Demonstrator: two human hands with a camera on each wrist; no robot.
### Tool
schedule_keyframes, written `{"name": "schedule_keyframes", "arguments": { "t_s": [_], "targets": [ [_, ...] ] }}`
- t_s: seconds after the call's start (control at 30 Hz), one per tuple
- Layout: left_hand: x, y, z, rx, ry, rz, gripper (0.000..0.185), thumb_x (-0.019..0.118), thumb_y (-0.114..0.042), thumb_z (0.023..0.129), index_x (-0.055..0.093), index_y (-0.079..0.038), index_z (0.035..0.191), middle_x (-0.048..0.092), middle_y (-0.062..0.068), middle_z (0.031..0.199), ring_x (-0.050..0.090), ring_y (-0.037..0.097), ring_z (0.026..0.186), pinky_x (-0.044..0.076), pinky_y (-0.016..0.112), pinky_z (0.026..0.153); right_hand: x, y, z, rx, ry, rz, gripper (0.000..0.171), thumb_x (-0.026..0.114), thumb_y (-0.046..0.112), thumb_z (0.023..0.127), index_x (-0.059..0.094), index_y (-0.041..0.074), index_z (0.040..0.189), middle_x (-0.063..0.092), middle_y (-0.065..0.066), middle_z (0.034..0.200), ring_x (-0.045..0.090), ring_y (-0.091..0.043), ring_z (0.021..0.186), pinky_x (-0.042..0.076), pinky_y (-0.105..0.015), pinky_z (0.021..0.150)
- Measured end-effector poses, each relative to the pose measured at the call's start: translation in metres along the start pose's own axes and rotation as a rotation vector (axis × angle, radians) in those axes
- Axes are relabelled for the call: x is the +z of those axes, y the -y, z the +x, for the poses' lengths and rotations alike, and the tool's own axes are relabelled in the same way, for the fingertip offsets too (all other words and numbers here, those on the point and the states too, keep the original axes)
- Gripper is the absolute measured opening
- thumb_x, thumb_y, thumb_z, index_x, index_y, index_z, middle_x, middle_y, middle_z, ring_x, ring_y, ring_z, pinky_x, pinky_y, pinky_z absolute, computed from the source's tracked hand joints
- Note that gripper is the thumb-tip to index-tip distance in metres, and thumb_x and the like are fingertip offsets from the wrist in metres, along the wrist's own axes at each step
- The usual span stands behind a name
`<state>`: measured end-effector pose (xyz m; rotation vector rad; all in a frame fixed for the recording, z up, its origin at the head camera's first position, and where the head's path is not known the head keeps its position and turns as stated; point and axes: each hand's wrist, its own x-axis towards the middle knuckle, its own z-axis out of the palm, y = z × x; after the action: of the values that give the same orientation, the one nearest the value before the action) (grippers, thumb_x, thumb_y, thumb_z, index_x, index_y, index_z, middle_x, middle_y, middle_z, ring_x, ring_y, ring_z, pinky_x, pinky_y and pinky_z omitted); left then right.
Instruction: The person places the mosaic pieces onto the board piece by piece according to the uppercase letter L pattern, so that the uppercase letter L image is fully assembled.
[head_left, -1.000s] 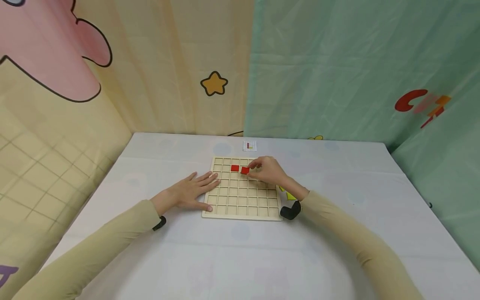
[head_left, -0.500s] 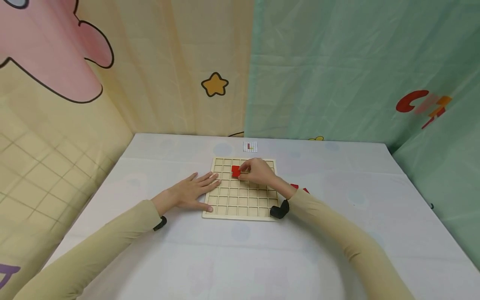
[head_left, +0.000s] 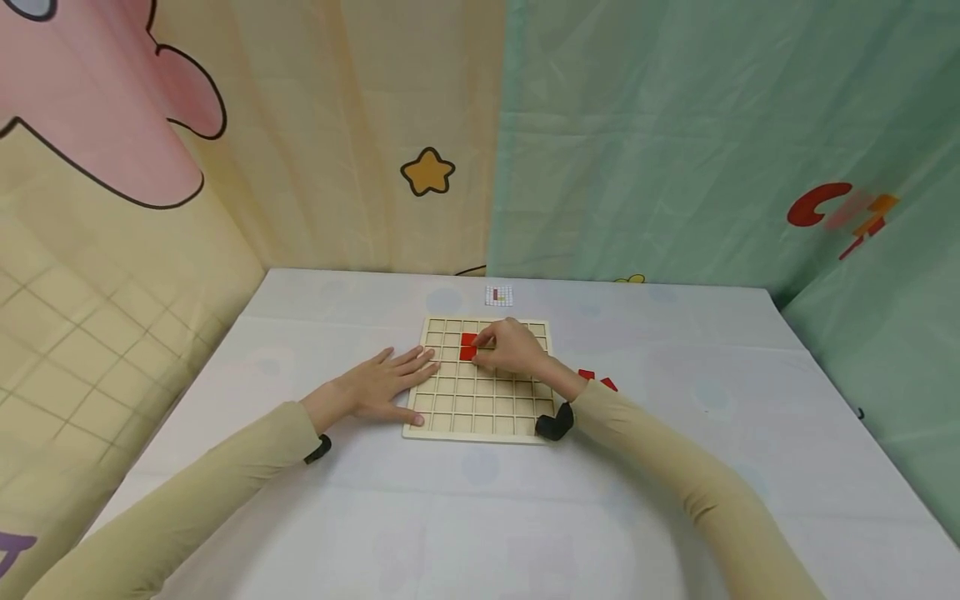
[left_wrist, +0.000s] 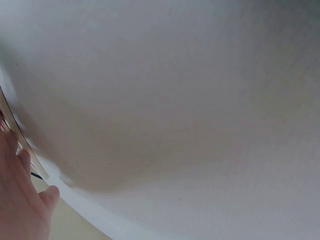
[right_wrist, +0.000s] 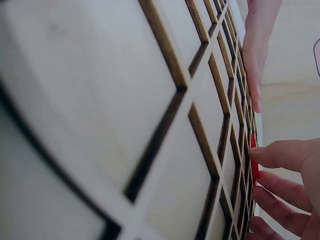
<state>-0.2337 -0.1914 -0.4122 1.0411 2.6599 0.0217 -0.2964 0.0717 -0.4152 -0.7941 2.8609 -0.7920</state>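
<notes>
- Right hand (head_left: 513, 346): fingertips drawn narrow, pinching the right edge of the near red tile (head_left: 467, 354); whether it sits fully in its cell, I cannot tell from here
- Far red tile (head_left: 468, 339): just beyond those fingertips; could be nudged askew if the pinch drags sideways
- Left hand (head_left: 378, 385): fingers spread wide, resting on the gridded board (head_left: 472, 438) to their right; lifting away might let it skid on the surface (head_left: 480, 517)
- Loose red tiles (head_left: 587, 375): behind the right hand, partly hidden; a careless sleeve (head_left: 637, 433) could sweep them
</notes>
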Motion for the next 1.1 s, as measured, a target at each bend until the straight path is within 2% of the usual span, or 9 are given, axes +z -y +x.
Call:
{"name": "schedule_keyframes", "arguments": {
  "t_s": [0.3,0.5,0.77,1.1],
  "targets": [
    [0.0,-0.001,0.001,0.004,0.0,-0.005,0.091,0.048,-0.068,0.088,0.014,-0.018,0.156,0.008,0.007,0.163,0.007,0.03,0.151,0.01,0.062,0.116,-0.001,-0.001,-0.002,-0.012,-0.005,-0.005,0.026,0.075,0.026,0.081,0.076,0.012,0.103,0.075,-0.002,0.099,0.066,-0.017,0.089,0.053,-0.031,0.076],
    [0.0,-0.002,0.0,0.006,0.003,-0.002,0.091,0.047,-0.069,0.087,0.015,-0.018,0.156,0.008,0.007,0.163,0.006,0.03,0.151,0.009,0.062,0.117,-0.004,-0.004,-0.007,-0.001,-0.005,0.006,0.025,0.073,0.026,0.083,0.075,0.014,0.105,0.074,0.0,0.099,0.065,-0.017,0.091,0.053,-0.032,0.08],
    [0.001,-0.002,0.0,0.003,-0.007,0.003,0.09,0.049,-0.068,0.087,0.016,-0.018,0.155,0.01,0.007,0.163,0.008,0.03,0.151,0.01,0.061,0.117,-0.018,-0.009,-0.016,0.018,-0.032,0.032,0.025,0.074,0.023,0.082,0.074,0.012,0.105,0.073,-0.002,0.101,0.064,-0.021,0.096,0.052,-0.037,0.086],
    [0.0,-0.003,0.0,-0.004,-0.007,0.022,0.09,0.047,-0.069,0.087,0.015,-0.019,0.156,0.009,0.006,0.163,0.007,0.028,0.151,0.01,0.06,0.118,-0.034,-0.018,-0.035,0.031,-0.084,0.052,0.026,0.073,0.019,0.083,0.074,0.008,0.106,0.072,-0.007,0.103,0.063,-0.024,0.097,0.051,-0.04,0.086]
  ]
}}
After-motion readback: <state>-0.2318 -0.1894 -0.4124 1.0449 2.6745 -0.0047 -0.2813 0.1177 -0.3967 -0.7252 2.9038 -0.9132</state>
